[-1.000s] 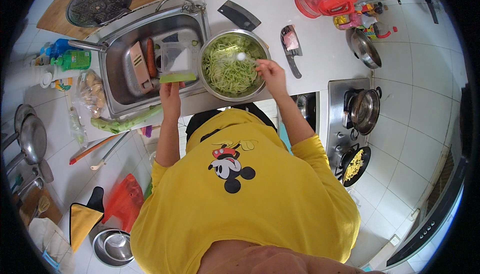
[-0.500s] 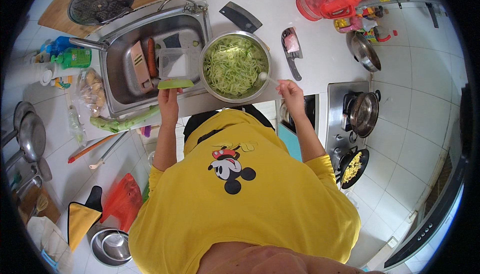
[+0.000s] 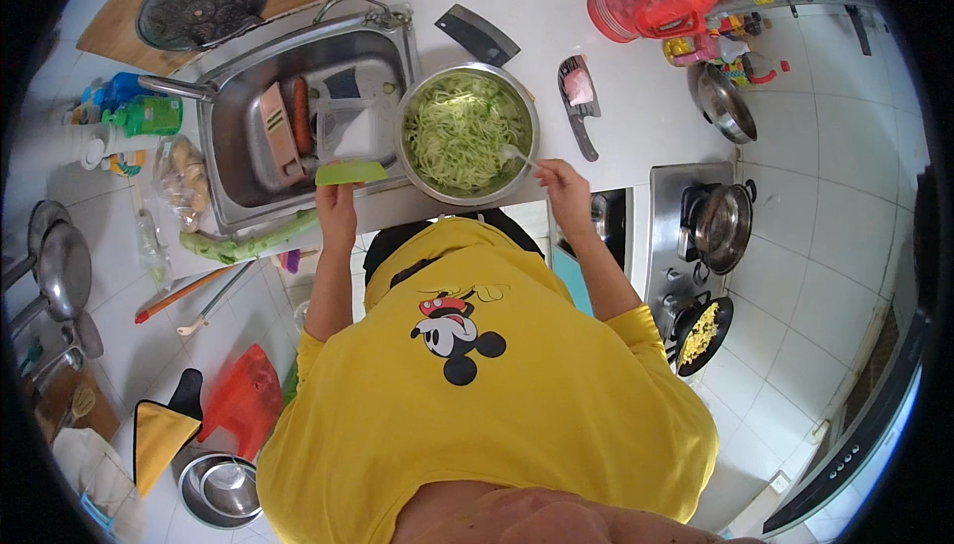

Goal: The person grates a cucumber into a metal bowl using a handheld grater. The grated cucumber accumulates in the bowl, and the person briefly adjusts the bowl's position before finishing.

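My left hand (image 3: pixel 339 204) is closed on a clear plastic box (image 3: pixel 355 130) of white granules, gripping it by its green lid (image 3: pixel 351 173) at the near edge of the sink. A wide steel bowl (image 3: pixel 402 152) full of pale green vegetable shreds (image 3: pixel 465 127) stands to its right on the counter. My right hand (image 3: pixel 564 189), just beyond the bowl's right rim, pinches a small white spoon (image 3: pixel 525 157). The spoon's head lies over the shreds inside the rim. Whether granules remain on it is too small to tell.
The sink (image 3: pixel 224 132) holds a grater (image 3: pixel 279 132) and a carrot (image 3: pixel 301 115). Behind the bowl lies a cleaver (image 3: pixel 477 35). Pink meat (image 3: pixel 578 87) rests on a knife (image 3: pixel 582 127) to the right. A pan of yellow food (image 3: pixel 702 333) sits on the stove (image 3: pixel 664 236).
My right hand has moved left, bringing the spoon from the bowl's right rim in over the shreds. The white heap seen on the spoon earlier no longer shows clearly. The box has shifted slightly nearer me.
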A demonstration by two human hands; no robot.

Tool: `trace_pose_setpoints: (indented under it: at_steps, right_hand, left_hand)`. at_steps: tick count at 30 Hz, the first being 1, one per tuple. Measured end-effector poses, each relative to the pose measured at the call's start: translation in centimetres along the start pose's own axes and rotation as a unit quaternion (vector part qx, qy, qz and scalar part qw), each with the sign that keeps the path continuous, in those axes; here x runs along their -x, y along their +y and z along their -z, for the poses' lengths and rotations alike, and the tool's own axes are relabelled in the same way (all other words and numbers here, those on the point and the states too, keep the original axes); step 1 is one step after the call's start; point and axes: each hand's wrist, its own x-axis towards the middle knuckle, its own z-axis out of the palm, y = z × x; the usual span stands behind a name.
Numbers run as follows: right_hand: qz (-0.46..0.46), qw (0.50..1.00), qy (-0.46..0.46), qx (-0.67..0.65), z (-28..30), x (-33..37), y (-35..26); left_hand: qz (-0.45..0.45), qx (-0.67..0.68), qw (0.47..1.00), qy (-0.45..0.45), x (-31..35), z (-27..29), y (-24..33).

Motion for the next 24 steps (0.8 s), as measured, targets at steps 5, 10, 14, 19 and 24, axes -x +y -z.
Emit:
trace_pose_setpoints:
  at_steps: [5,10,14,19,24]
  right_hand:
    - [0.082,0.993,0.081,0.000,-2.1,-2.1,-2.5]
    - [0.194,0.966,0.122,0.122,-1.0,-1.3,-4.5]
    - [0.304,0.920,0.129,0.210,-1.4,-1.8,-5.7]
    - [0.279,0.934,0.131,0.180,-2.2,-3.2,-8.7]
    - [0.213,0.976,0.016,-0.039,-4.7,-1.1,-12.5]
  left_hand:
    - [-0.004,0.045,0.999,-0.012,0.3,0.1,-0.8]
    - [0.003,-0.004,1.000,-0.006,0.0,0.0,-1.1]
    - [0.012,-0.060,0.998,-0.003,0.2,-0.9,-0.4]
    - [0.005,-0.025,0.999,-0.038,1.3,-3.4,1.2]
    - [0.035,-0.063,0.991,-0.114,0.8,-5.4,1.5]
